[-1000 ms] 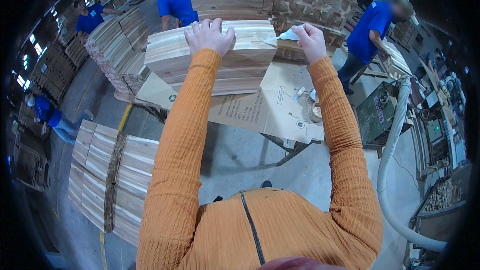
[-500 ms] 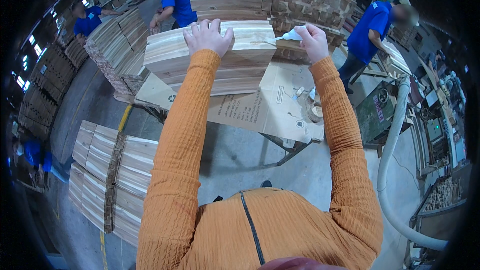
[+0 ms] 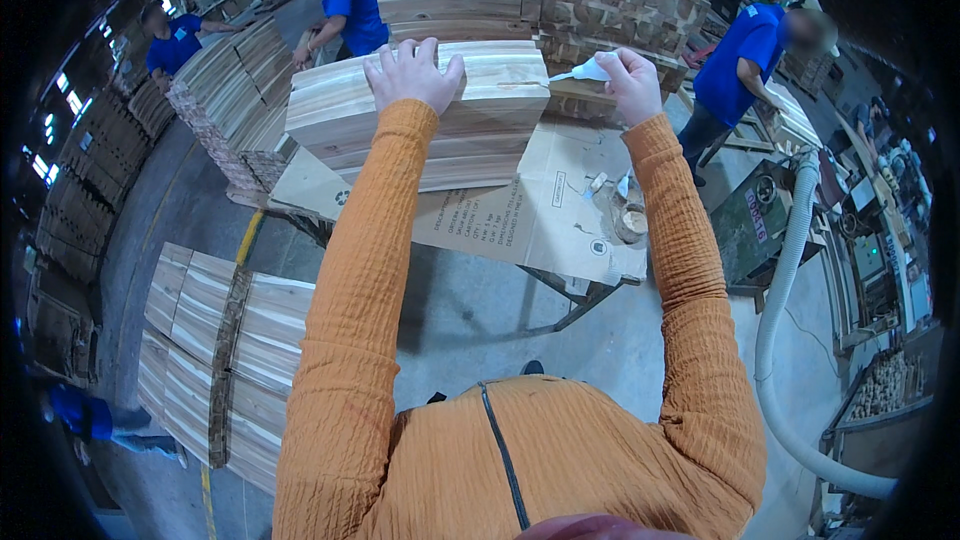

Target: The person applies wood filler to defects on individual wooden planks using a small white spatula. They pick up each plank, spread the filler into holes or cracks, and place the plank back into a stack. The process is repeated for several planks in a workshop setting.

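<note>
A stack of pale striped wooden boards [image 3: 420,145] lies in front of me on a cardboard-covered table. My left hand [image 3: 413,77] rests on the top board with its fingers spread. Pinched in my right hand [image 3: 630,86] is a small white glue bottle [image 3: 590,70] with a thin nozzle. The nozzle points left, its tip at the right end of the top board. Beside that tip, a brownish crack or mark [image 3: 515,85] runs along the wood. Whether glue is flowing is too small to tell.
On the cardboard [image 3: 480,220] stand a round tub [image 3: 630,223] and small bottles. More board stacks [image 3: 225,340] lie at the left and behind. Several people in blue shirts [image 3: 740,60] work around me. A pale hose [image 3: 775,340] curves past a green machine [image 3: 750,220] at the right.
The bottle and my right hand have shifted very slightly, the nozzle still at the board's end. My left hand stays in place. At the far left, a person in blue has moved nearer.
</note>
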